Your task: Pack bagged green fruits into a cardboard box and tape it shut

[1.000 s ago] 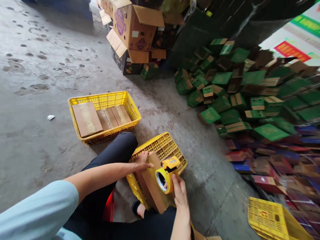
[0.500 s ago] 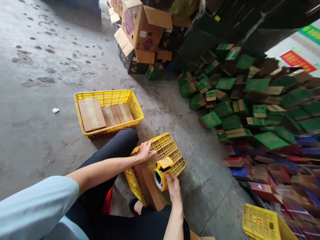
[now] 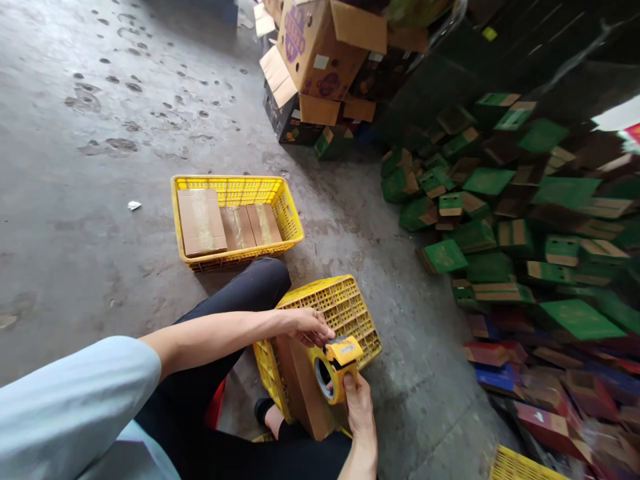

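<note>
The likeliest trouble sits where the left hand (image 3: pixel 309 327) meets the front of the yellow tape dispenser (image 3: pixel 340 371): its fingers are bent together right by that edge, so a slip there could nick a fingertip, if the cutter lies on that side, or let a loose tape end snap back onto the roll (whether any tape is pinched between those fingers I cannot tell). The right hand (image 3: pixel 362 405) is wrapped firmly round the dispenser from below, holding it above the cardboard box (image 3: pixel 304 387), which rests on the yellow crate (image 3: pixel 350 313) between the person's legs. The left hand does not seem to be bracing the box, so a hard pull on the tape could drag it askew or tip it; the crate's open grid may also give it an uneven seat. Crooked or wrinkled tape would be my other worry, since the dispenser is tilted against the box. Compared with half a second ago, the left hand has left the far part of the box and come to the dispenser's front, while the right hand has kept its grip. The box remains on its crate. The view has swung too, so the basket (image 3: pixel 245 254) with its three taped cartons (image 3: pixel 203 223) now appears further right, and less of the crate (image 3: pixel 520 465) at lower right shows.
</note>
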The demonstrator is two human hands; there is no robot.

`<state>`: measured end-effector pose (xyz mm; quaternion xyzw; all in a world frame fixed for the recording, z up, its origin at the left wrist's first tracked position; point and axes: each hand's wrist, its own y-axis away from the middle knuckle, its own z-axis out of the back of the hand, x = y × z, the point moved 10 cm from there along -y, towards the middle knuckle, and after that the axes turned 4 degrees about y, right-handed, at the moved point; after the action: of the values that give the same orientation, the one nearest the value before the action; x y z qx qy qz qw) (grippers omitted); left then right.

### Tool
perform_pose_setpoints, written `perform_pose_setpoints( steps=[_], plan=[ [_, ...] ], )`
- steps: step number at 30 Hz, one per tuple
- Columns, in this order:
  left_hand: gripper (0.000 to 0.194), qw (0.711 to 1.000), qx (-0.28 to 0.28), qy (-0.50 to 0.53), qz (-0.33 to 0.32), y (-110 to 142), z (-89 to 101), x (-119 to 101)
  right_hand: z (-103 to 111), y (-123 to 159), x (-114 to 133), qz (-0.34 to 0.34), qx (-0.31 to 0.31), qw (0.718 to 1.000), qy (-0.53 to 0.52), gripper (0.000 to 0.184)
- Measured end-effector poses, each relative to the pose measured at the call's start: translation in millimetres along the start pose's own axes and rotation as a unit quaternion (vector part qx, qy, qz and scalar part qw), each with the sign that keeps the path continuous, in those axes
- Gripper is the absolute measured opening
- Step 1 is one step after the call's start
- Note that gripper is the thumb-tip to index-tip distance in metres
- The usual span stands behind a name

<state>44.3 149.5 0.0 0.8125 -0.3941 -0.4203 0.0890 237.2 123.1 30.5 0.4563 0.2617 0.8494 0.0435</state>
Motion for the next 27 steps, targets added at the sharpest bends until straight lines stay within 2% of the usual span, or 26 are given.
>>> perform_pose_setpoints(
  steps=[5,10,14,17,23,27],
  plan=[
    [0.037,0.999,-0.008,0.042,0.013,-4,1.0,-3,-1,1,4,0.006,-0.01,1.0,-0.002,0.074],
    [0.038,0.998,-0.016,0.039,0.038,-6,1.4,-1,0,-5,-6,-0.014,-0.003,1.0,0.011,0.078],
    [0.045,0.999,0.011,0.027,0.015,-5,-1.0,-5,2,-9,-17,-0.024,0.001,1.0,0.014,0.08],
    [0.05,0.999,0.015,0.031,0.003,-6,0.1,-7,3,-8,-16,-0.009,0.001,1.0,0.007,0.077],
    [0.045,1.0,-0.02,-0.011,-0.011,-7,7.7,-11,0,-2,-7,0.004,0.008,1.0,0.0,0.076],
    [0.051,0.997,-0.022,-0.062,-0.026,-6,8.4,-16,-2,-1,-2,0.005,0.012,1.0,0.009,0.075]
  ],
)
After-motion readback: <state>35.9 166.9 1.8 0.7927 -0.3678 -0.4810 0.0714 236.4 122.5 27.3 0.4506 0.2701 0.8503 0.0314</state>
